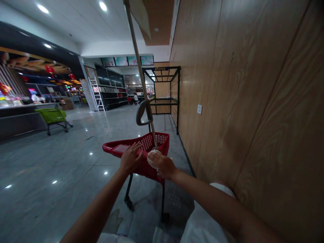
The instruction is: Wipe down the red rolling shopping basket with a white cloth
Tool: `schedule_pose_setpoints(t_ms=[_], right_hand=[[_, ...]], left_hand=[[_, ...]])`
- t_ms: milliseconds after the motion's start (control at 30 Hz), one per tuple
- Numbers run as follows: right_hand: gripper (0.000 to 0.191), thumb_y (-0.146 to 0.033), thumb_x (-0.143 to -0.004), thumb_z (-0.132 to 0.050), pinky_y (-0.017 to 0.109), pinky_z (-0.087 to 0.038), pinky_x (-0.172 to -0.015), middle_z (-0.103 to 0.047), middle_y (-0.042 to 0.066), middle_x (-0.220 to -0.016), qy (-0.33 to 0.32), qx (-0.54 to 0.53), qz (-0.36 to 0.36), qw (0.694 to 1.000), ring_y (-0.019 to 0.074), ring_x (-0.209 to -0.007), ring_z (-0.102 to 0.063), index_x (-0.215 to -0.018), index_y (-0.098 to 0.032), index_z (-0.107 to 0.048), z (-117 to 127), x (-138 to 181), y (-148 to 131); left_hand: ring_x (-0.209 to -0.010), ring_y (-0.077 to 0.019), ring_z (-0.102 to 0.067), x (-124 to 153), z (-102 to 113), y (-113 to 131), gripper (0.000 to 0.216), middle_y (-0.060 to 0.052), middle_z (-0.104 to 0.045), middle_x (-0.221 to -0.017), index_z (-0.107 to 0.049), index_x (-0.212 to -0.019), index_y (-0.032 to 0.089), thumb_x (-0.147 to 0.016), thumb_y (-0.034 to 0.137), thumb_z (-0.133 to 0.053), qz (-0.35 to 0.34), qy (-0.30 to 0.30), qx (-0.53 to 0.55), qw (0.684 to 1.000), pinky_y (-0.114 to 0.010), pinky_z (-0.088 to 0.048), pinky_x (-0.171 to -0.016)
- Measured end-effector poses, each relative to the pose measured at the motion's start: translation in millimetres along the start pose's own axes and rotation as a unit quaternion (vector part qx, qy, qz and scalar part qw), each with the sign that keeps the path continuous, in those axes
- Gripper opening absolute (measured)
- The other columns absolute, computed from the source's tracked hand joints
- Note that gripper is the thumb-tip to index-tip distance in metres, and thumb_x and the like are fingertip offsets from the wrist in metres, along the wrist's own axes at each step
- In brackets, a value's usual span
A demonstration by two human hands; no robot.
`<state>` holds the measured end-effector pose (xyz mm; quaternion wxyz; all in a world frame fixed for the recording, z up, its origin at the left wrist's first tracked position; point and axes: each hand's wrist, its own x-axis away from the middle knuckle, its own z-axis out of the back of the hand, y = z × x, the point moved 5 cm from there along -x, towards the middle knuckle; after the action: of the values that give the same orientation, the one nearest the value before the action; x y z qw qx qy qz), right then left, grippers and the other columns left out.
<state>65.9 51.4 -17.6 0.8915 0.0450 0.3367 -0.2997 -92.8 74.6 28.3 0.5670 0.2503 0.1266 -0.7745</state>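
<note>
I judge wiping to be the current step: my right hand (163, 164), arm stretched forward, is clamped on a white cloth (153, 160) against the red cart (147, 171) standing ahead on the floor (73, 195); my left hand (130, 158), fingers apart, rests on the cart's near edge; the next stroke calls for gentle pressure there

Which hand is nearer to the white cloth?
Right. The right hand holds the white cloth; the left hand rests on the red cart, left of the cloth.
</note>
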Motion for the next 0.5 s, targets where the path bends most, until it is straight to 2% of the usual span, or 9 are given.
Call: schedule_pose_setpoints(t_ms=[100,167,267,333,400,500], right_hand=[[0.051,-0.005,-0.085,-0.048,0.031,-0.037,-0.11,-0.054,0.007,-0.136,0.001,0.006,-0.007,1.0,0.0163,-0.13,-0.044,-0.134,-0.021,-0.049,-6.0,-3.3,7.1],[0.046,-0.005,-0.087,-0.045,0.032,-0.04,-0.107,-0.057,0.007,-0.133,-0.025,0.012,-0.045,0.999,0.0169,-0.125,-0.05,-0.129,-0.02,-0.053,-8.8,4.3,25.6],[0.051,0.0,-0.081,-0.042,0.034,-0.043,-0.104,-0.059,0.009,-0.131,-0.06,0.011,-0.146,0.987,0.0186,-0.122,-0.054,-0.127,-0.017,-0.056,-12.5,24.6,60.5],[0.06,0.003,-0.075,-0.04,0.033,-0.042,-0.105,-0.058,0.009,-0.133,-0.04,-0.006,-0.217,0.975,0.0177,-0.122,-0.054,-0.129,-0.016,-0.055,-12.7,34.4,77.7],[0.065,0.004,-0.069,-0.04,0.031,-0.04,-0.107,-0.057,0.008,-0.133,-0.002,-0.033,-0.253,0.967,0.0168,-0.123,-0.052,-0.129,-0.015,-0.055,-12.6,34.8,83.7],[0.069,0.003,-0.066,-0.04,0.032,-0.037,-0.109,-0.056,0.008,-0.134,0.035,-0.075,-0.224,0.971,0.0166,-0.126,-0.049,-0.131,-0.013,-0.054,-14.9,18.8,74.7]], left_hand=[[-0.131,-0.0233,-0.044,0.8,-8.4,41.4,0.049,-0.012,-0.051,-0.139,-0.053,-0.129,0.014,-0.089,0.039,-0.039,0.001,-0.012,-0.03,0.999,-0.041,-0.034,-0.109],[-0.123,-0.0273,-0.051,6.0,-11.9,53.4,0.049,-0.016,-0.059,-0.129,-0.057,-0.123,0.012,-0.089,0.043,-0.04,0.033,-0.023,-0.068,0.997,-0.044,-0.039,-0.103],[-0.114,-0.0336,-0.054,16.0,-14.0,60.0,0.046,-0.018,-0.066,-0.112,-0.063,-0.11,0.01,-0.085,0.045,-0.047,0.073,-0.019,-0.136,0.988,-0.049,-0.04,-0.097],[-0.11,-0.0356,-0.054,21.2,-19.5,64.4,0.041,-0.02,-0.066,-0.106,-0.065,-0.105,0.007,-0.083,0.038,-0.049,0.08,-0.016,-0.179,0.981,-0.051,-0.04,-0.096],[-0.108,-0.0358,-0.054,24.9,-29.4,69.1,0.04,-0.022,-0.064,-0.109,-0.063,-0.11,0.003,-0.083,0.027,-0.046,0.08,-0.006,-0.216,0.973,-0.052,-0.038,-0.096],[-0.11,-0.0345,-0.052,29.4,-46.0,73.4,0.045,-0.025,-0.06,-0.118,-0.055,-0.122,-0.002,-0.084,0.014,-0.036,0.056,0.04,-0.232,0.97,-0.051,-0.036,-0.096]])
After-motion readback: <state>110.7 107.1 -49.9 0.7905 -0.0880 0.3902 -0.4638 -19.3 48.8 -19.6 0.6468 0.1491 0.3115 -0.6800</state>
